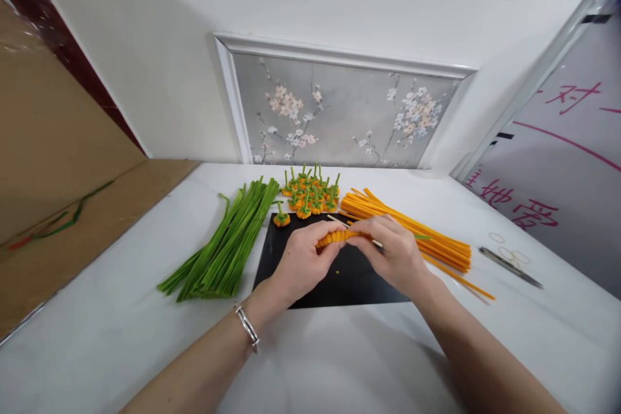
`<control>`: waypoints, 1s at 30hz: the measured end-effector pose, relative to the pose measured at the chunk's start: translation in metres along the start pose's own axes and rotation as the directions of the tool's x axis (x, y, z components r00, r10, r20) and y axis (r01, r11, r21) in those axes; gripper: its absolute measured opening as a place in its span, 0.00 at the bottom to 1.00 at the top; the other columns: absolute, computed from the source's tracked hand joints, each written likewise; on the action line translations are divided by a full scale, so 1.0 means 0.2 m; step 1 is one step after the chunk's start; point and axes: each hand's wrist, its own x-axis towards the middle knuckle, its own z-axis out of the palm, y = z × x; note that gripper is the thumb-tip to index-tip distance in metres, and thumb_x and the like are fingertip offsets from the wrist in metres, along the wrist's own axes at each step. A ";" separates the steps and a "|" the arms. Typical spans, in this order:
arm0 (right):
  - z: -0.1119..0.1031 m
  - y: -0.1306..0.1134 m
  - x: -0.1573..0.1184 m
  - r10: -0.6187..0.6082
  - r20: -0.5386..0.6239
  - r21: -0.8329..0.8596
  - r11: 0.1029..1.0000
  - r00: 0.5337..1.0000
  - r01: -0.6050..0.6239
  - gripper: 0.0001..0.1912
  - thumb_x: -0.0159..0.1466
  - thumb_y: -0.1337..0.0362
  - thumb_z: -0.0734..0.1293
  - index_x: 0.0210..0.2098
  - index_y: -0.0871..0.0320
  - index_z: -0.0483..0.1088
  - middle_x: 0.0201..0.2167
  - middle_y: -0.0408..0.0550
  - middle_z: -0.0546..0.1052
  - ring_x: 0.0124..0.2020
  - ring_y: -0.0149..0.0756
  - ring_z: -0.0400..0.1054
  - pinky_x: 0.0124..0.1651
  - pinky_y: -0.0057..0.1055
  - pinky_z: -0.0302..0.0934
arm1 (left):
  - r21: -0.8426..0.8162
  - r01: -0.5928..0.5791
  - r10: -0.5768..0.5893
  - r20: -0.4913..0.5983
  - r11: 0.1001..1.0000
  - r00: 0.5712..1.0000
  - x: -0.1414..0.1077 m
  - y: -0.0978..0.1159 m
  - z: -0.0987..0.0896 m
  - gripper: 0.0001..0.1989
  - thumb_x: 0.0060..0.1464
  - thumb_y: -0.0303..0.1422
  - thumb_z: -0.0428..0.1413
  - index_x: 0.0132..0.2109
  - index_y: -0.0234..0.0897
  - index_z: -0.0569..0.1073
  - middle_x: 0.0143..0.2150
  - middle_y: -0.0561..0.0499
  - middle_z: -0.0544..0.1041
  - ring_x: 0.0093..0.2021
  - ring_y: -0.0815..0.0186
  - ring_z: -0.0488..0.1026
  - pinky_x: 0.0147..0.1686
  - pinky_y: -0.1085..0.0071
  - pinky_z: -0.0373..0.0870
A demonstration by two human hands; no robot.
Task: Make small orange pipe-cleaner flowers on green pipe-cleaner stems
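Observation:
Between my two hands is an orange coiled pipe cleaner [334, 237], held above a black mat [334, 291]. My left hand [308, 255] pinches its left end between thumb and fingers. With thumb and fingers closed, my right hand [391, 249] grips the other end. A thin pale stick [336, 220] shows behind my fingers; which hand touches it, I cannot tell. Small orange pumpkins with green stems [310, 194] stand grouped behind the mat, and a single pumpkin [281, 218] sits at its back left corner.
Green pipe cleaners [228, 246] lie in a bundle on the left of the white table [121, 336]. Orange pipe cleaners [436, 236] are heaped at the right. Farther right are scissors or snips [510, 267] and thin rings [514, 255]. A framed floral panel [339, 103] stands behind.

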 end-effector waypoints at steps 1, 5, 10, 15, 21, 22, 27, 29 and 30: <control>0.00 0.00 0.00 -0.002 -0.001 0.001 1.000 1.000 0.002 0.04 0.66 0.67 0.65 0.37 0.55 0.72 0.31 0.44 0.79 0.33 0.36 0.73 0.40 0.36 0.65 | -0.008 0.008 -0.008 -0.015 1.000 1.000 0.00 0.00 0.00 0.11 0.56 0.26 0.53 0.45 0.37 0.76 0.44 0.49 0.80 0.43 0.65 0.76 0.45 0.71 0.71; -0.01 -0.01 0.01 -0.002 -0.029 0.011 1.000 1.000 0.002 0.04 0.66 0.67 0.65 0.38 0.55 0.72 0.31 0.44 0.79 0.33 0.36 0.73 0.39 0.36 0.66 | -0.029 0.023 -0.024 -0.034 0.999 0.999 0.00 0.01 0.00 0.10 0.56 0.26 0.53 0.44 0.38 0.76 0.43 0.50 0.80 0.44 0.64 0.76 0.45 0.70 0.71; -0.01 -0.02 0.01 -0.029 -0.044 -0.011 1.000 0.999 0.029 0.05 0.66 0.67 0.65 0.40 0.54 0.73 0.32 0.45 0.79 0.34 0.37 0.74 0.39 0.37 0.67 | -0.127 0.064 -0.063 0.012 0.990 0.998 0.01 0.00 0.00 0.14 0.55 0.29 0.57 0.49 0.39 0.71 0.46 0.49 0.79 0.46 0.64 0.75 0.50 0.68 0.70; -0.02 0.01 0.01 -0.032 -0.049 -0.065 0.997 0.998 0.028 0.07 0.66 0.66 0.65 0.43 0.53 0.72 0.35 0.47 0.80 0.36 0.39 0.74 0.40 0.38 0.68 | -0.284 0.211 -0.146 0.235 0.935 0.961 0.03 -0.01 -0.06 0.29 0.50 0.29 0.62 0.57 0.39 0.62 0.48 0.45 0.78 0.47 0.61 0.76 0.45 0.67 0.72; -0.04 0.05 0.01 -0.004 -0.033 0.010 1.000 0.999 0.004 0.12 0.66 0.68 0.64 0.48 0.53 0.72 0.39 0.50 0.79 0.41 0.40 0.74 0.44 0.38 0.71 | -0.348 0.451 -0.192 0.577 0.822 0.794 0.06 -0.04 -0.17 0.15 0.60 0.40 0.54 0.48 0.34 0.71 0.44 0.43 0.79 0.43 0.64 0.76 0.46 0.65 0.71; -0.03 0.05 0.01 -0.004 -0.030 0.021 1.000 1.000 0.005 0.12 0.66 0.68 0.64 0.48 0.53 0.72 0.40 0.50 0.79 0.42 0.40 0.74 0.44 0.38 0.71 | -0.364 0.503 -0.204 0.615 0.784 0.762 0.06 -0.05 -0.18 0.16 0.63 0.43 0.50 0.46 0.33 0.72 0.42 0.42 0.79 0.40 0.65 0.76 0.45 0.66 0.71; -0.03 0.05 0.01 0.003 -0.032 0.026 1.000 0.999 -0.002 0.10 0.66 0.68 0.65 0.46 0.54 0.73 0.39 0.50 0.79 0.41 0.40 0.74 0.44 0.38 0.71 | -0.425 0.619 -0.229 0.671 0.661 0.705 0.05 -0.09 -0.21 0.20 0.64 0.45 0.47 0.41 0.33 0.73 0.26 0.49 0.77 0.28 0.71 0.72 0.33 0.74 0.67; -0.03 0.04 0.01 0.018 -0.023 0.023 1.000 1.000 -0.017 0.09 0.66 0.68 0.65 0.45 0.56 0.73 0.38 0.50 0.79 0.40 0.39 0.74 0.44 0.37 0.71 | -0.445 0.599 -0.204 0.663 0.666 0.720 0.05 -0.09 -0.20 0.16 0.64 0.42 0.50 0.39 0.33 0.73 0.25 0.51 0.76 0.26 0.73 0.71 0.30 0.77 0.65; -0.03 0.04 0.01 0.027 -0.016 0.022 0.999 0.999 -0.027 0.09 0.65 0.68 0.66 0.45 0.56 0.73 0.38 0.51 0.79 0.40 0.39 0.74 0.43 0.37 0.71 | -0.455 0.575 -0.185 0.653 0.680 0.735 0.05 -0.09 -0.20 0.14 0.63 0.40 0.52 0.38 0.33 0.73 0.25 0.52 0.76 0.26 0.73 0.70 0.29 0.78 0.63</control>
